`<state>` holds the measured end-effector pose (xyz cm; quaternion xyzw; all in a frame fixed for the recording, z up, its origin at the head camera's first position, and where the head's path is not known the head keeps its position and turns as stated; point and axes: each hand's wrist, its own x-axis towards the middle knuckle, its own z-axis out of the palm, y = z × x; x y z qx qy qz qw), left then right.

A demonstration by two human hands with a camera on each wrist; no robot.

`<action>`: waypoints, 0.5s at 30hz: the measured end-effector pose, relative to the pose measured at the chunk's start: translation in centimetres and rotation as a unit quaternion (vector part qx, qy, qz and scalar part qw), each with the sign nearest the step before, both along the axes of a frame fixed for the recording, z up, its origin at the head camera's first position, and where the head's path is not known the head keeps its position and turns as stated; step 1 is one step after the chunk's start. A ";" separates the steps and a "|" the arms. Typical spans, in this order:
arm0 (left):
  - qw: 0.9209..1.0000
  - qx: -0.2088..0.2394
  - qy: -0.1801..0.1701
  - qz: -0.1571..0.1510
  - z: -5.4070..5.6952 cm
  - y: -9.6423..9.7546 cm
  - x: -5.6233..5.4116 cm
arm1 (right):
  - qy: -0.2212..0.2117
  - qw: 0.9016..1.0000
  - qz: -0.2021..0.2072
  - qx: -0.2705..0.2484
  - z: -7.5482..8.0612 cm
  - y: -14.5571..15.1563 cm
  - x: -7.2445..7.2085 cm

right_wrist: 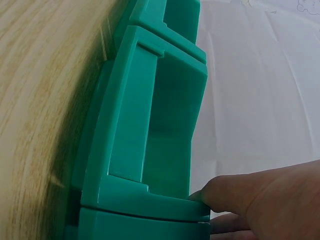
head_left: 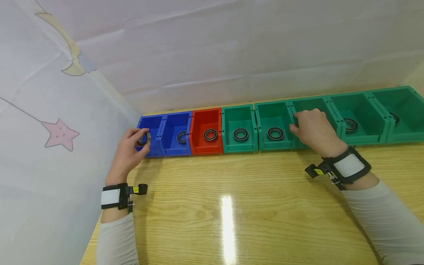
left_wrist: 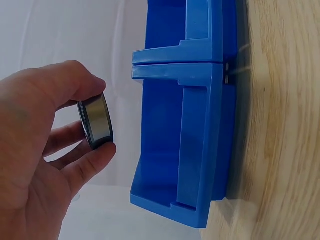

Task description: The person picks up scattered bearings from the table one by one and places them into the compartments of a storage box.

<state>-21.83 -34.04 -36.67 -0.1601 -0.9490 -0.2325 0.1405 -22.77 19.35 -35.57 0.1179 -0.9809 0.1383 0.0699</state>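
Note:
My left hand (head_left: 130, 147) pinches a ball bearing (left_wrist: 96, 120) between thumb and fingers, the ring turned on edge. It is held above the opening of the leftmost blue bin (left_wrist: 165, 120), apart from its walls. My right hand (head_left: 316, 130) is over a green bin (head_left: 309, 105), its thumb at the divider shared with the green bin (right_wrist: 131, 120) to the left. The other fingertips of that hand are hidden, and whether they hold anything cannot be seen.
A second blue bin (head_left: 175, 119), a red bin (head_left: 207, 117) and further green bins (head_left: 238, 114) continue the row, with bearings (head_left: 240, 134) lying in them. Behind stands a pale cloth wall (head_left: 198, 66); another closes the left side. The wooden table (head_left: 185, 213) spreads in front.

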 end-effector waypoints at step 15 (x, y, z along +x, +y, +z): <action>0.998 -0.059 -0.015 -0.001 -0.4 0.9 -1.9 | -0.016 1.000 -0.007 0.005 0.0 0.0 -0.2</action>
